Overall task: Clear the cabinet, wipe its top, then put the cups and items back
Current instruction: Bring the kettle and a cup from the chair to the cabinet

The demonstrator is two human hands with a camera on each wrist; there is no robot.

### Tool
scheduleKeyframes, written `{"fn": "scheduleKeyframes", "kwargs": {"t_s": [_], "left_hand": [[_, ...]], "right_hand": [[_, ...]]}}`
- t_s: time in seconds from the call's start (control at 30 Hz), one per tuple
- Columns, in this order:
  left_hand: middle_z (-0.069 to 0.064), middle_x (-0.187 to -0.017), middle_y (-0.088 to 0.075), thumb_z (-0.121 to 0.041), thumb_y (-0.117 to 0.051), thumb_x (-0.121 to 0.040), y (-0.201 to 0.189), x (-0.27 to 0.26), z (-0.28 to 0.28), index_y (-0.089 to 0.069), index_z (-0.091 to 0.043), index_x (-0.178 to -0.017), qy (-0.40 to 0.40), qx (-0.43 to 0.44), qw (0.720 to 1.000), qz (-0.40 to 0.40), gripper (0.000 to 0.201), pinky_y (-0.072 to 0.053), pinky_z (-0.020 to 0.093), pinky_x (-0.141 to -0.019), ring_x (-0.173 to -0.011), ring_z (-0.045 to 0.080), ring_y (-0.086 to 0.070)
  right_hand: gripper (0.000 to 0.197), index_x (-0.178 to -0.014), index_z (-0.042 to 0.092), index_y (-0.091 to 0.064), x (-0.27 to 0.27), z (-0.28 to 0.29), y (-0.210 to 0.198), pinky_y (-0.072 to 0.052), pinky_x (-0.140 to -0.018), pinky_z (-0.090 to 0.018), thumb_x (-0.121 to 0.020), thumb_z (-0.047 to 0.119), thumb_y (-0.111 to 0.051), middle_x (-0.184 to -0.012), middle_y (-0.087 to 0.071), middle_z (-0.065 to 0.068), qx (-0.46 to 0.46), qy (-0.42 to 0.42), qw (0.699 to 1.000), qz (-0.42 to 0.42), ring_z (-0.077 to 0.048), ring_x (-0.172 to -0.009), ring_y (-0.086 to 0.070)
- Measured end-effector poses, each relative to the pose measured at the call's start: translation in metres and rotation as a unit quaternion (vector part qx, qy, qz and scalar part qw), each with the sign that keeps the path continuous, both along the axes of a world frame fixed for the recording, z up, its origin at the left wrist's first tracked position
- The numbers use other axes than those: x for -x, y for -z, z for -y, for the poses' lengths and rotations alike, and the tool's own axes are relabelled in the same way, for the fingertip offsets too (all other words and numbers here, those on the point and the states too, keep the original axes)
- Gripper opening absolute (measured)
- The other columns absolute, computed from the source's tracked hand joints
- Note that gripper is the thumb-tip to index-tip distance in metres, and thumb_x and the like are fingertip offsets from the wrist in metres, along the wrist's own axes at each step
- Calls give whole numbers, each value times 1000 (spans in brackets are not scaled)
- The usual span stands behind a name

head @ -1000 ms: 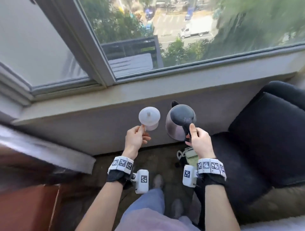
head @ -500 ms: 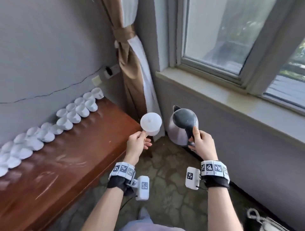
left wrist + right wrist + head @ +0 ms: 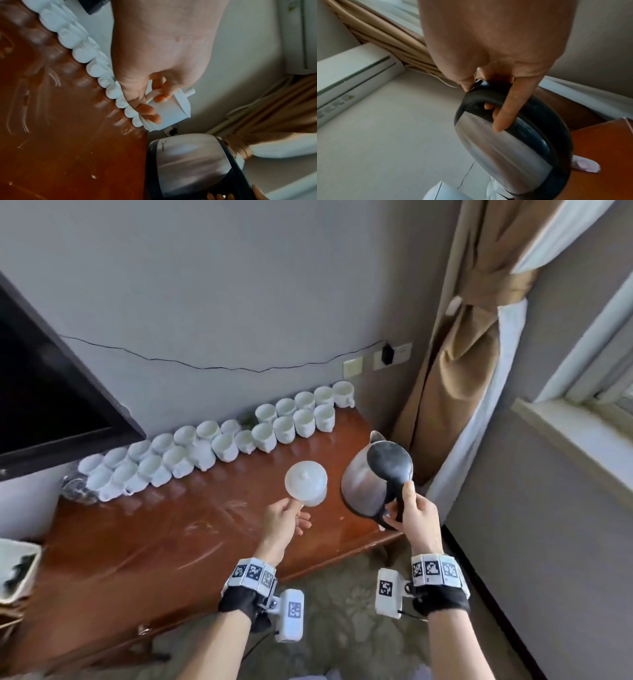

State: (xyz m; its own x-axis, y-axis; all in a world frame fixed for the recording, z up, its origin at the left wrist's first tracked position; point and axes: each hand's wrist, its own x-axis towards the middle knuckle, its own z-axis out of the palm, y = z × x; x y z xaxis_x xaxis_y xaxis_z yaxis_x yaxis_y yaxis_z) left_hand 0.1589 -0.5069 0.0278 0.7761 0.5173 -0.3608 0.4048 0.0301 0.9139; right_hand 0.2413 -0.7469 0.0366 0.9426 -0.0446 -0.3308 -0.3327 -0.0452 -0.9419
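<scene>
Setting: a lived-in room, probably a hotel or guest room. Evidence: glossy reddish wooden cabinet [image 3: 144, 559] against a grey wall; flat dark screen [image 3: 51, 392] mounted above it; two long rows of white cups [image 3: 219, 440] along the wall; tan curtain [image 3: 469, 344] tied back beside a window sill [image 3: 575, 443]; wall sockets [image 3: 390, 356]; patterned carpet [image 3: 342, 611]; wall air conditioner [image 3: 351, 71].

Tied curtain [image 3: 462, 364] beside wall sockets [image 3: 392, 356], television [image 3: 44, 392].

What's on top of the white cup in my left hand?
A white lid with a small knob covers the lidded cup, which the left hand holds by its handle. The lid hides whatever is inside.
</scene>
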Motion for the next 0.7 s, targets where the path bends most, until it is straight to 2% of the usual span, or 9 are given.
{"fn": "scheduleKeyframes", "kwargs": {"t_s": [0.17, 0.3, 0.33, 0.4, 0.47, 0.6, 0.7], "left_hand": [[13, -81, -77, -19, -55, -105, 28, -33, -25, -71, -9, -100, -38, 13, 999, -20, 21, -49, 27, -53, -64, 20, -70], [9, -81, -77, -24, -56, -104, 50, -77, -28, -72, -11, -102, -45, 24, 998, -40, 21, -50, 35, -61, -68, 23, -71], [9, -82, -78, -23, -56, -104, 55, -92, -27, -72, -12, -102, -43, 30, 998, -40, 21, -49, 36, -62, -69, 23, -70], [10, -86, -78, -20, -55, -104, 64, -126, -22, -72, -12, -105, -48, 52, 997, -39, 19, -48, 36, -62, -70, 23, -70], [13, -89, -78, -18, -55, -104, 73, -162, -14, -72, -10, -106, -60, 84, 994, -47, 18, -47, 32, -59, -71, 23, -68], [16, -93, -78, -16, -55, -105, 91, -241, 3, -70, -7, -107, -95, 166, 979, -72, 18, -47, 25, -55, -68, 18, -67], [19, -99, -77, -15, -54, -105, 106, -304, 13, -69, -7, -108, -115, 184, 973, -79, 17, -45, 24, -56, -65, 15, -65]], "right_hand": [[60, -88, 1, -71, -56, -26, 16, -65, -70, -42, -102, 55, -47, -80, -73, -16, 47, -55, 997, -6, -27, -78, -76], [58, -93, -3, -68, -120, -30, 31, -60, -57, -27, -105, 49, -45, -86, -72, -19, 63, -70, 995, -23, -30, -79, -74], [60, -91, -4, -68, -141, -30, 36, -60, -57, -28, -105, 50, -45, -84, -72, -19, 69, -75, 995, -22, -32, -79, -74], [62, -87, -2, -67, -184, -30, 47, -63, -63, -39, -103, 54, -46, -81, -72, -19, 84, -88, 992, -16, -34, -76, -75], [60, -85, 2, -68, -225, -29, 56, -64, -70, -48, -101, 55, -47, -82, -72, -18, 97, -104, 990, -10, -30, -74, -75], [55, -81, 5, -67, -300, -17, 60, -64, -73, -47, -103, 51, -47, -82, -72, -15, 131, -127, 983, -2, -28, -78, -75], [51, -82, 8, -67, -344, -9, 68, -64, -74, -46, -104, 50, -47, -80, -72, -9, 161, -140, 977, 19, -19, -71, -74]]}}
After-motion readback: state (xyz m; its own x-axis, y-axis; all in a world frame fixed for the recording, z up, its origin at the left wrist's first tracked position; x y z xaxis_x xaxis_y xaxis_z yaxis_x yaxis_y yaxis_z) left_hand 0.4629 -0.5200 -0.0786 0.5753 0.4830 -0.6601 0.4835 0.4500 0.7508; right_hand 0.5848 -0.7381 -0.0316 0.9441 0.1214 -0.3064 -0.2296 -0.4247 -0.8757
